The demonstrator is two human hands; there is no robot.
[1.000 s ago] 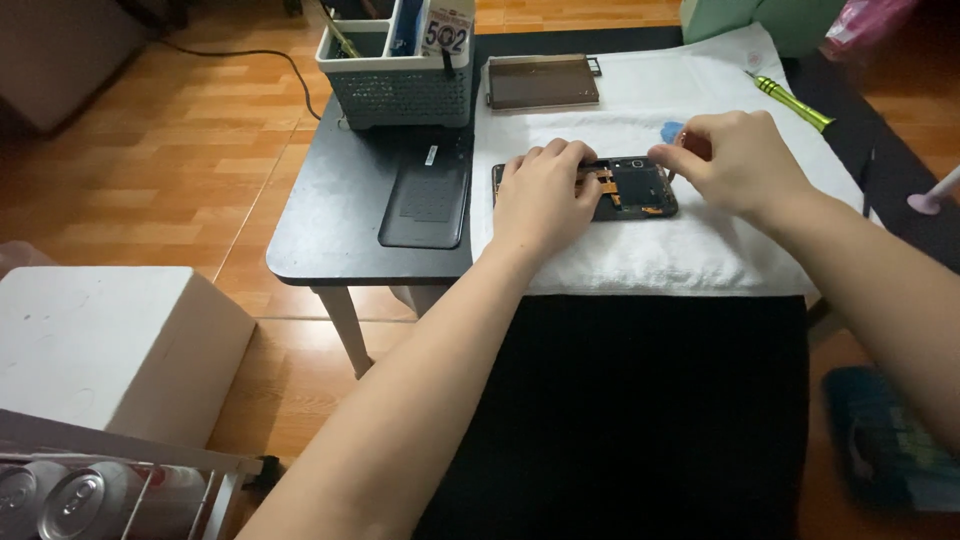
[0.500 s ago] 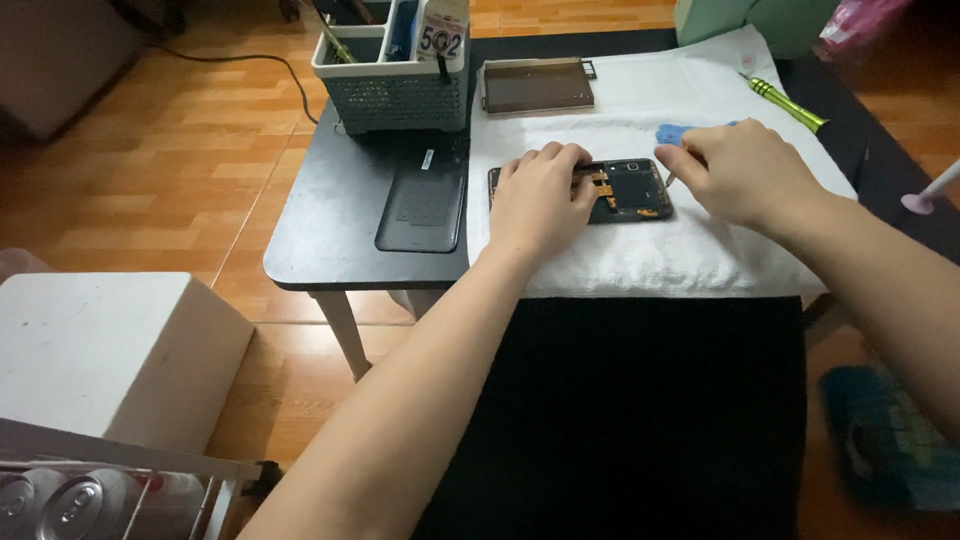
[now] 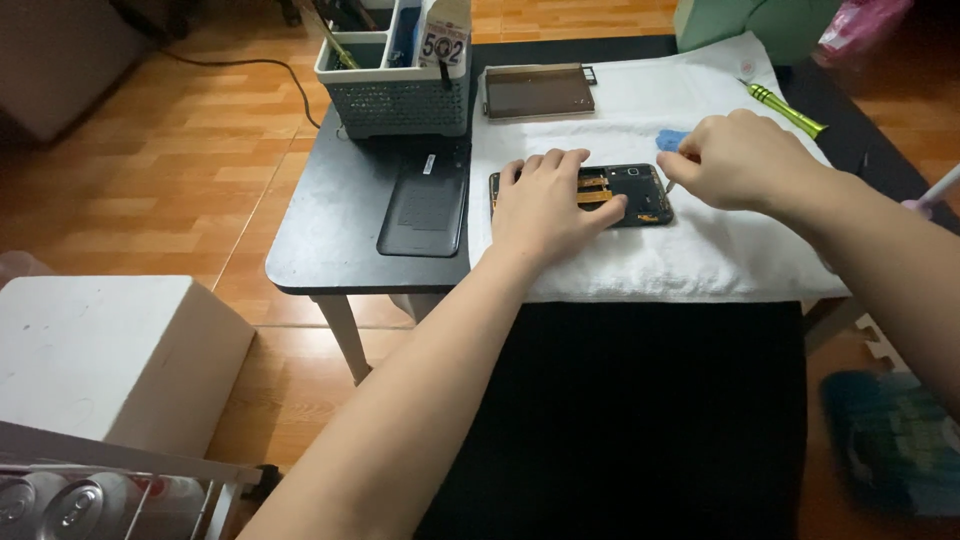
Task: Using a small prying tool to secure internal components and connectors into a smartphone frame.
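While a wooden floor [image 3: 150,170] spreads out at the left, a white box [image 3: 110,365] sits low beside a small dark surface [image 3: 330,230] whose rounded near edge hangs over bare boards. On its dark part lie a grey basket [image 3: 395,95] of tools and a black back cover [image 3: 425,205], flat and apart from the rest. A white towel [image 3: 680,260] covers the right half. There the left hand [image 3: 550,205] presses flat, fingers spread, on the opened phone [image 3: 625,195], hiding its left end. The right hand [image 3: 740,160] is curled at the phone's right end, fingers pressed together, pinching a thin tool hard to make out; a blue pick [image 3: 672,140] peeks out just behind it. Farther back lie a dark panel [image 3: 538,92] and a green screwdriver [image 3: 785,108]. Free towel remains in front of the phone.
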